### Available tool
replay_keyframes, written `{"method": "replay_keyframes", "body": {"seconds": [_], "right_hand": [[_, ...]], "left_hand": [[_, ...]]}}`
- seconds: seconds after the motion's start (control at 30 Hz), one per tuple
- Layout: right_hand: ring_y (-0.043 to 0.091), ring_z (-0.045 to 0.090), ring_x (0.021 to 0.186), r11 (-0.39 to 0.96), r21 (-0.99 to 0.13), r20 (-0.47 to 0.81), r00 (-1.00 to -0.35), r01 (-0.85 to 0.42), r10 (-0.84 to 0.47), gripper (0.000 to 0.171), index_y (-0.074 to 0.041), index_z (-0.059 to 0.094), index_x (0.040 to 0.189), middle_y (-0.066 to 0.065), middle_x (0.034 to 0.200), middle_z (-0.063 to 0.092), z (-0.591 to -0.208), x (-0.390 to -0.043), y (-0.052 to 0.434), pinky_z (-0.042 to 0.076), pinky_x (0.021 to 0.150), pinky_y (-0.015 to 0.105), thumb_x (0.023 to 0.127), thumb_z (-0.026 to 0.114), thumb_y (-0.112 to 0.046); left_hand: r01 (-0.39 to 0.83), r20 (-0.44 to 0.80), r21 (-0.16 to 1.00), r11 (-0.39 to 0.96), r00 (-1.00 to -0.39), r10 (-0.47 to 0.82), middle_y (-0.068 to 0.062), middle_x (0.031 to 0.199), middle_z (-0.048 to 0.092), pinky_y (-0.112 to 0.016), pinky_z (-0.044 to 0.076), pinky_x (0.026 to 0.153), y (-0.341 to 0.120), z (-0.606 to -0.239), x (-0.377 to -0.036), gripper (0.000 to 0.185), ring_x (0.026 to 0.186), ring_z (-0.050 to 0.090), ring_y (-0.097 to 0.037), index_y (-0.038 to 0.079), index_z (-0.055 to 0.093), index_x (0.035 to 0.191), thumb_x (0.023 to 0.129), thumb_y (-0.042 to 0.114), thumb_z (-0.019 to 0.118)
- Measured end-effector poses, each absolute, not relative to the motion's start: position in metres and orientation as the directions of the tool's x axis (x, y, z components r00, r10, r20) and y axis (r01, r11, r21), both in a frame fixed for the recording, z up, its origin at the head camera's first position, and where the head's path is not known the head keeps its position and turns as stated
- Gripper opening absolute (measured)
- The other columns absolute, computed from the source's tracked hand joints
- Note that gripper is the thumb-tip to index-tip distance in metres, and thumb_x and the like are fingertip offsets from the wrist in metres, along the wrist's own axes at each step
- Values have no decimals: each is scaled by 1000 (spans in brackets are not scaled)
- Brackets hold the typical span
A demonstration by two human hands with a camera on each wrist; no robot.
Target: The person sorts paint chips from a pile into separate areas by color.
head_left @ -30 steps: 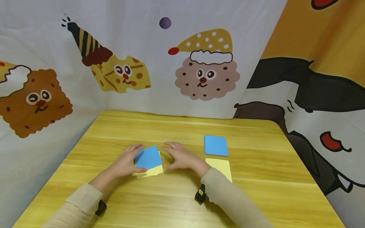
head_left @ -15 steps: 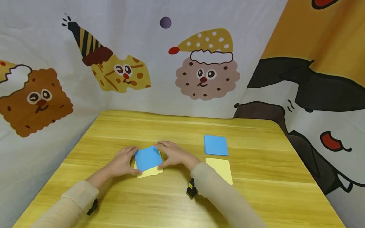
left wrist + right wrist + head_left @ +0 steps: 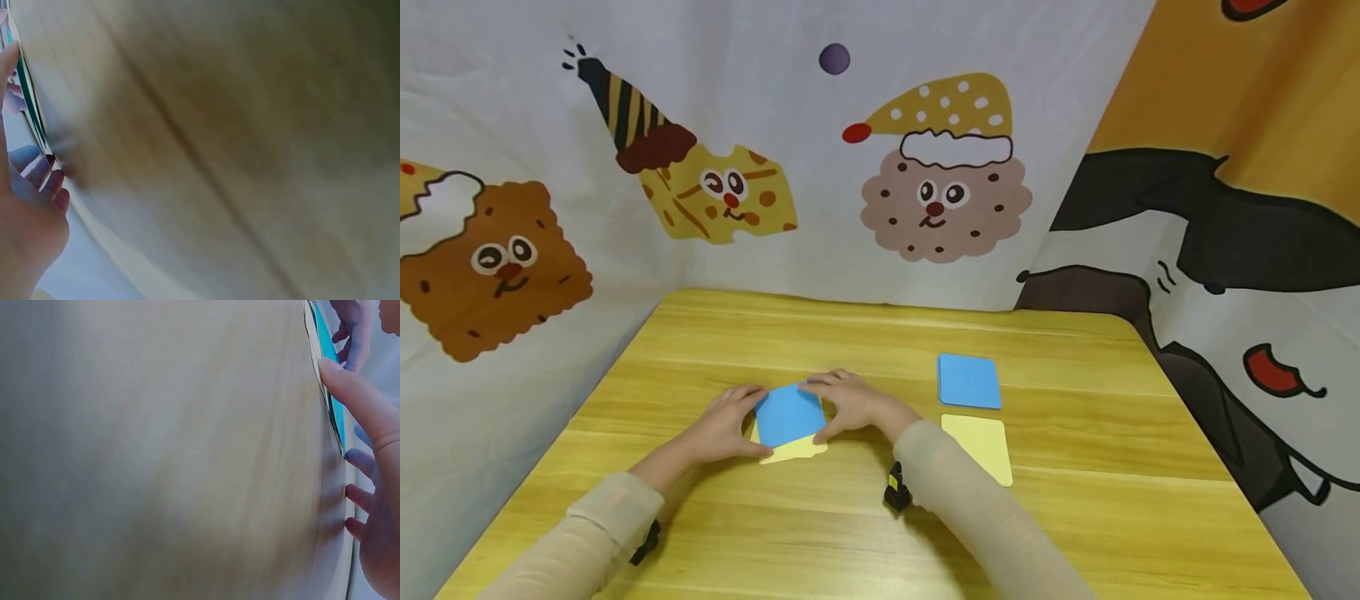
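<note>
A square blue card (image 3: 790, 417) lies on several yellow cards (image 3: 793, 451), whose edges stick out unevenly toward the near side. My left hand (image 3: 724, 429) holds the pile at its left, thumb at the near corner and fingers at the far one. Across from it, my right hand (image 3: 853, 408) grips the right side, with the thumb on the near edge and fingertips over the far corner. In the right wrist view, the thumb (image 3: 356, 394) presses the thin edge of the pile (image 3: 331, 387). The left wrist view catches the left hand (image 3: 31, 219) beside the cards, seen edge-on.
To the right on the wooden table (image 3: 850, 533) lie a small stack of blue cards (image 3: 968, 381) and, nearer, a yellow card or stack (image 3: 985, 446), close to the right sleeve (image 3: 970, 500). A printed cloth (image 3: 820, 275) hangs behind the table.
My right hand has moved left onto the pile. The left hand has shifted slightly, its thumb drawing back to the near corner. The blue card sits a little straighter over the yellow ones.
</note>
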State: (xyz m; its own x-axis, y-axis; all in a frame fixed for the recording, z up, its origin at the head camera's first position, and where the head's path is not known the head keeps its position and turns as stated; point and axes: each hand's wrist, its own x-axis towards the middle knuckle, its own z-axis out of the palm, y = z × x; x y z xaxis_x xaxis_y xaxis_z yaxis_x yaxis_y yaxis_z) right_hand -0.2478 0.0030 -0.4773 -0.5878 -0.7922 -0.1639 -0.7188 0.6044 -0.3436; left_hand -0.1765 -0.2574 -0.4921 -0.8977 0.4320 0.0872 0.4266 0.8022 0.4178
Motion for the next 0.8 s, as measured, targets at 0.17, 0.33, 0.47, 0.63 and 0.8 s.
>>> {"method": "replay_keyframes", "body": {"seconds": [0.17,0.33,0.47,0.63,0.8], "right_hand": [[22,17,142,608,-340,-163,-591,-718,-790,97,-26,24,154,-1,157,20,-479,-248,4,14,112,47,76,68,-64],[21,17,141,604,-346,-153,-593,-718,-791,94,-28,27,153,-2,156,23,-481,-249,4,14,113,47,77,67,-65],[22,17,141,603,-357,-141,-597,-713,-790,92,-27,29,152,-2,155,25,-483,-249,4,14,112,46,77,68,-63],[23,18,141,601,-382,-128,-604,-702,-786,93,-26,31,152,0,155,25,-482,-246,6,16,112,47,76,70,-62],[23,17,141,597,-421,-123,-609,-683,-783,97,-27,31,152,2,155,24,-481,-242,8,20,111,47,72,72,-64]], "left_hand": [[438,79,446,780,-888,453,-22,138,43,-64,32,95,-258,-491,-178,100,125,37,-43,-7,44,139,67,52,82],[437,66,462,772,-885,461,-23,139,41,-63,33,95,-259,-489,-176,98,126,36,-44,-7,44,139,68,49,83],[441,72,470,765,-883,464,-23,137,42,-63,33,95,-259,-487,-175,97,125,37,-43,-7,44,139,68,46,83],[446,87,486,752,-880,466,-22,137,42,-62,34,95,-258,-487,-175,98,125,37,-42,-7,43,139,68,48,83],[455,108,502,735,-877,469,-21,137,43,-61,35,95,-256,-486,-175,97,125,37,-41,-7,44,139,68,45,83]]}}
